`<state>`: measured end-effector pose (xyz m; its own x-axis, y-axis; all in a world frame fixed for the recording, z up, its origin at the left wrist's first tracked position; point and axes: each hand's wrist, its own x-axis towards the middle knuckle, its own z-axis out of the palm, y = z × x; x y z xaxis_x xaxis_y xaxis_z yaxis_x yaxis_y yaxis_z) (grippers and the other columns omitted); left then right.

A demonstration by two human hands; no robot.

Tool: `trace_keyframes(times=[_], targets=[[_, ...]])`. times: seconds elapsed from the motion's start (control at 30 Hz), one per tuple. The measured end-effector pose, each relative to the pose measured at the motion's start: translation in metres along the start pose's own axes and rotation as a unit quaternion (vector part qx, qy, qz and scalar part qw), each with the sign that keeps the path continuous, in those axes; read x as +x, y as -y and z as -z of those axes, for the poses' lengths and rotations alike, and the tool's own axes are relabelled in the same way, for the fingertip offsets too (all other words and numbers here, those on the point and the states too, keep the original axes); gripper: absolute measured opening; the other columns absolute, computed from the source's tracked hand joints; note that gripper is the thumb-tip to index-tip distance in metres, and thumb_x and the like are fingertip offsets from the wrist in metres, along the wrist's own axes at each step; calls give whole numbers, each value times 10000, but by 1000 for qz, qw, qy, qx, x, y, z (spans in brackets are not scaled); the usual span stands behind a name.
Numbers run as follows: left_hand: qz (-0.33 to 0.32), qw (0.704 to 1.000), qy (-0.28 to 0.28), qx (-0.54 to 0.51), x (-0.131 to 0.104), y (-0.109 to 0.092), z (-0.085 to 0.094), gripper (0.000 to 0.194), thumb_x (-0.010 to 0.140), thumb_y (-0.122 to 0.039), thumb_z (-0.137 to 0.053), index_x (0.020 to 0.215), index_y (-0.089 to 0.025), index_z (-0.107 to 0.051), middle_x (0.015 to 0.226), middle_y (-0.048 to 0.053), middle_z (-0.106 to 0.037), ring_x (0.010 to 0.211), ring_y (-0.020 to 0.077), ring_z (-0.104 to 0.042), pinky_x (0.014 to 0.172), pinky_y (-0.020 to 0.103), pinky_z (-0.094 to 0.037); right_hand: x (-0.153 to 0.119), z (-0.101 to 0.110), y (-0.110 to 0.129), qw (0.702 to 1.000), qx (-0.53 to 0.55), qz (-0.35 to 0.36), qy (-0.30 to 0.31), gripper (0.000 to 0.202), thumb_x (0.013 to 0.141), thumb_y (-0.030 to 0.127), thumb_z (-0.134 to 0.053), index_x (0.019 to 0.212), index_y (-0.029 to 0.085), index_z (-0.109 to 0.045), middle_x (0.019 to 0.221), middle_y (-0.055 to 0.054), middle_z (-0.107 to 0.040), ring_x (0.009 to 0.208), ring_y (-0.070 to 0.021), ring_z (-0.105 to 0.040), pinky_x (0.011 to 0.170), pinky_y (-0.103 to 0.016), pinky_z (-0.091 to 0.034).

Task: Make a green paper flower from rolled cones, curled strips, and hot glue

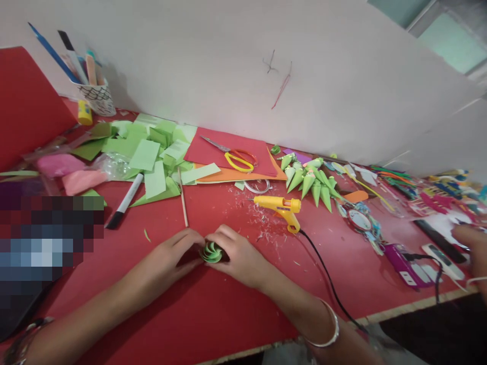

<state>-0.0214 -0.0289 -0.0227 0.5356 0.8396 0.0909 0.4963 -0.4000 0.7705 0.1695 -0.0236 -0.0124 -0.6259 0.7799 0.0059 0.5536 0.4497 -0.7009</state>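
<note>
A small green paper piece of curled, fanned strips (212, 252) is held between both hands, low over the red tabletop (167, 319). My left hand (180, 251) pinches its left side, fingers bent. My right hand (234, 253) curls round its right side, hiding part of it. A thin wooden stick (183, 203) lies just beyond my left hand. Past my right hand rests a yellow glue gun (279, 207), its black cord (327, 284) running to the table's front edge. Thin glue-like strands and scraps lie around its nozzle.
Green paper pieces (152, 147) spread at the back left, near a black-and-white marker (125, 203). Scissors (238, 157) lie on red sheets (213, 147). Green paper cones (312, 180), a purple power socket box (407, 266) and another person's hand (470, 243) are on the right.
</note>
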Motion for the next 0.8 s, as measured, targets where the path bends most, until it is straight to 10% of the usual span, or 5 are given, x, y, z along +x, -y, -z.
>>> trace_keyframes(times=[0.8], targets=[[18, 999, 36, 17, 3, 2, 1, 103, 834, -247, -436, 813, -201, -525, 848, 6, -551, 772, 132, -549, 694, 245, -446, 5, 0, 3, 1000, 18, 1, -1, 372, 773, 237, -569, 1119, 205, -434, 997, -40, -475, 925, -155, -496, 805, -270, -417]])
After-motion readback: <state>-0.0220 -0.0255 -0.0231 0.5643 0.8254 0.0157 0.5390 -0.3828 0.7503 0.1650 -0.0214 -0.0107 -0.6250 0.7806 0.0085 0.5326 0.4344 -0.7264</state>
